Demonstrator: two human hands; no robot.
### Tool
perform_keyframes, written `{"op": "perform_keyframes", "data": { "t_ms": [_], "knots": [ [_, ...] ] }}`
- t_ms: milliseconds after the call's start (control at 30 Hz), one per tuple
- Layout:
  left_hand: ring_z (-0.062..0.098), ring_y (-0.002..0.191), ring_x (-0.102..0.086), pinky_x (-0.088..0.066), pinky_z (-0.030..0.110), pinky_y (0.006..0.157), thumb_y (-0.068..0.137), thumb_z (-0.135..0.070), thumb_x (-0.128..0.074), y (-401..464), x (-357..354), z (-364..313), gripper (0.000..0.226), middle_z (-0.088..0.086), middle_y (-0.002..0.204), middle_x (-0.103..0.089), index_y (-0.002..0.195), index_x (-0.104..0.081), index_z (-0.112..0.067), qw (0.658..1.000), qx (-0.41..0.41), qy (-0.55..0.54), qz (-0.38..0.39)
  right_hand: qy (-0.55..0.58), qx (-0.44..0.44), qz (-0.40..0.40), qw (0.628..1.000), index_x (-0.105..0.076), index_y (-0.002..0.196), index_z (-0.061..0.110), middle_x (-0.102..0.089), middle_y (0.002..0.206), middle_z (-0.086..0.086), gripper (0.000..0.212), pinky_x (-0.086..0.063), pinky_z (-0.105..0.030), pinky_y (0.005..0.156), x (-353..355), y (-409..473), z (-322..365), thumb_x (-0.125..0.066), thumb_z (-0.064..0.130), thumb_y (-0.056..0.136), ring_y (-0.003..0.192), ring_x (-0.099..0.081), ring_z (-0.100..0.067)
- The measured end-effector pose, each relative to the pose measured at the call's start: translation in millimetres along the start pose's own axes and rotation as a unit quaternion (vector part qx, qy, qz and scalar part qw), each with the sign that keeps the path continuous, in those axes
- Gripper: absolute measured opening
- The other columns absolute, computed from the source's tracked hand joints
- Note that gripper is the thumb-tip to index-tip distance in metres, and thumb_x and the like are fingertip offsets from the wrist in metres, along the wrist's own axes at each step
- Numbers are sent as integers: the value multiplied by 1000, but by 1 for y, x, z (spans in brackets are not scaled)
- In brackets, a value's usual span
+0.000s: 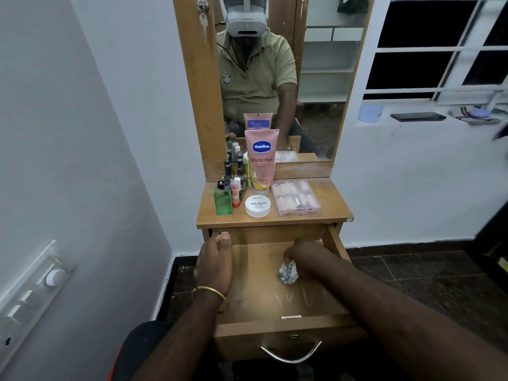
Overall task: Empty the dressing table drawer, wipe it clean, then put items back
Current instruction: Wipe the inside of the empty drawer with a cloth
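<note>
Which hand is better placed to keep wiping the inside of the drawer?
The right hand, probably. It already holds the crumpled cloth against the drawer floor, near the back right. The left hand rests on the drawer's left side, holding nothing.

On the wooden dressing table top (324, 218), a pink lotion tube (261, 160) stands behind a round white jar (257, 206). Small dark bottles (233, 171) cluster left of them, a clear plastic nail case (295, 198) right. A crumpled grey cloth (288, 273) lies in the open wooden drawer (261, 292) below.
</note>
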State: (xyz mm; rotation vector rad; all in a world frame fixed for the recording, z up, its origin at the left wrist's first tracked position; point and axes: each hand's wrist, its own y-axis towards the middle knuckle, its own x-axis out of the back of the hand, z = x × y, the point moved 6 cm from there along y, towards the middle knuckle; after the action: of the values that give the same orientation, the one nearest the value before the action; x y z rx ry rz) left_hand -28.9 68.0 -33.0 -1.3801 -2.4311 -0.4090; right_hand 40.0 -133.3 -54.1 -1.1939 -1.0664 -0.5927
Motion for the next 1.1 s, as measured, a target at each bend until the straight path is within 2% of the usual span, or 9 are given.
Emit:
{"op": "perform_keyframes", "data": {
  "t_ms": [133,233,400,567,700,767,833,1000,1100],
  "knots": [
    [21,83,-51,-36,37,80,102,-44,-32,0,-1,0,49,-4,77,-55,84,-59,-7,1000,9,7,9,25,-60,-46,997,-56,128,14,-59,128,-10,44,-48,-36,96,-10,-4,-11,-62,38,92,116,-57,-27],
    [22,86,-54,-40,42,83,92,-58,-25,0,-1,-1,55,-2,79,-58,76,-56,-16,1000,-1,15,8,90,-99,-42,990,-52,132,11,-54,134,-11,48,-45,-36,98,-19,-2,-2,-63,35,92,122,-53,-27],
    [28,87,-57,-45,53,90,76,-70,-18,0,0,-2,57,0,77,-57,66,-48,-23,1000,-8,15,2,220,-158,-43,962,-46,134,12,-48,135,-11,59,-46,-32,85,-34,6,33,-71,33,84,117,-55,-26],
    [30,100,-57,-42,56,96,75,-76,-16,0,-1,4,64,9,100,-63,80,-54,-26,1000,2,17,1,240,-48,-48,968,-52,127,12,-54,130,-13,50,-44,-34,91,-26,17,87,-64,39,87,116,-53,-30],
    [27,102,-55,-40,57,98,76,-77,-17,-3,-1,3,64,5,104,-62,87,-57,-28,1000,7,5,2,214,55,-40,974,-58,125,21,-54,125,-8,49,-53,-37,88,-23,11,112,-77,24,80,108,-58,-28],
    [28,103,-56,-40,57,98,76,-76,-17,-2,-1,3,63,5,104,-62,85,-56,-28,1000,9,-2,3,163,114,-8,980,-59,128,19,-54,125,-8,50,-51,-39,93,-21,5,117,-76,24,82,112,-57,-29],
    [31,100,-57,-42,56,95,76,-75,-18,-1,-1,3,59,9,98,-63,78,-52,-26,1000,4,-2,3,106,158,30,981,-66,123,17,-59,124,-10,40,-49,-37,96,-22,5,113,-72,26,85,113,-56,-29],
    [26,89,-55,-44,48,90,81,-66,-21,-3,2,-2,53,-3,79,-56,68,-49,-23,1000,4,13,4,29,160,70,984,-76,100,28,-67,114,2,26,-54,-38,91,-25,2,75,-75,11,80,100,-61,-23],
    [24,82,-55,-46,49,86,80,-66,-21,-3,3,-3,54,-3,71,-54,64,-47,-21,1000,1,12,1,24,142,75,987,-77,101,27,-66,119,1,25,-52,-33,91,-21,-3,48,-76,12,81,105,-61,-23]
  ]
}}
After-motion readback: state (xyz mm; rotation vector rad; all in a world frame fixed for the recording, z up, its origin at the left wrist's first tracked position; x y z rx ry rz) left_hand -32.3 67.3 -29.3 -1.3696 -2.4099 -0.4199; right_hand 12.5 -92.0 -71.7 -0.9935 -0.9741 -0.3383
